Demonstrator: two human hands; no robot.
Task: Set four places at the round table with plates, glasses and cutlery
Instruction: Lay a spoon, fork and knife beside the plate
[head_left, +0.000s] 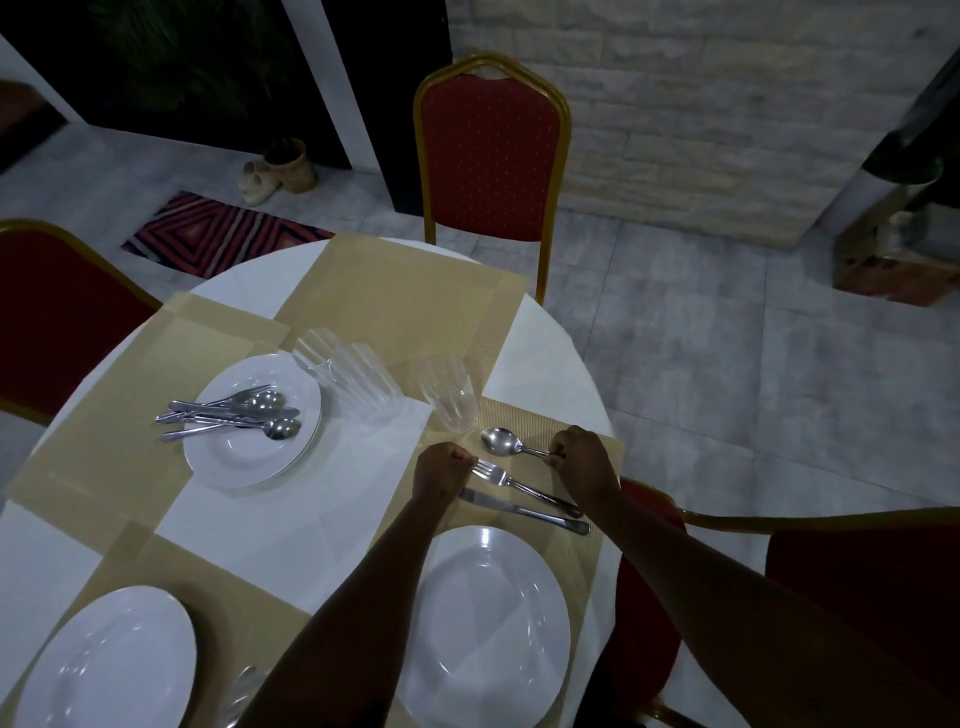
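Note:
On the round white table (291, 519), my right hand (579, 454) pinches the handle end of a spoon (500, 440) lying on the beige placemat (550, 426) at the right. My left hand (441, 473) is curled, its fingertips meeting the tines of a fork (519, 486). A knife (535, 514) lies just below the fork, and a white plate (488, 613) sits nearer me. One clear glass (451, 397) stands above the spoon. Two more glasses (358, 384) stand beside a plate (249, 457) that carries a pile of cutlery (228, 413). Another plate (104, 670) is at the lower left.
Red chairs with gold frames stand at the far side (493, 156), the left (57, 317) and the right (862, 587). Beige placemats overlap across the tabletop. A striped rug (218, 236) and shoes (260, 179) lie on the tiled floor beyond.

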